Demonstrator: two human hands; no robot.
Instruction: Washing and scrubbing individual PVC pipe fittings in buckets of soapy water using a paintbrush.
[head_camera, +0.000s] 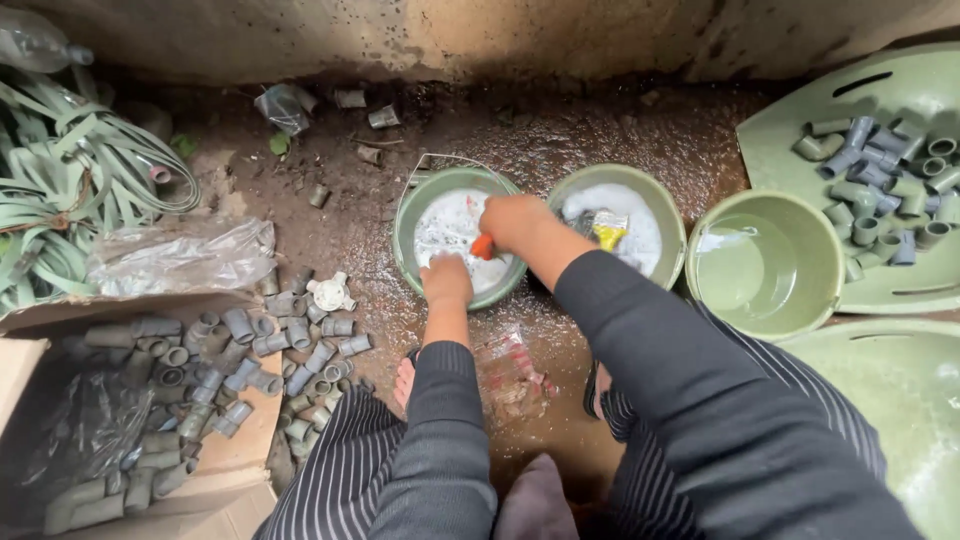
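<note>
Over the soapy bowl (412, 215) at 12 o'clock, the right hand (512, 222) is clamped on an orange brush (483, 246) while the left hand (445, 281), at 6 o'clock of it, closes on something unseen; scrubbing well likely needs short strokes kept above the suds

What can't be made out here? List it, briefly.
- Head view: what the left hand grips in the foamy bucket; suds and the hand itself cover it.
- The orange tool: mostly hidden in the right hand.
- The yellow thing in the second basin: too small, half in foam.
- Box: cut by the edge.
</note>
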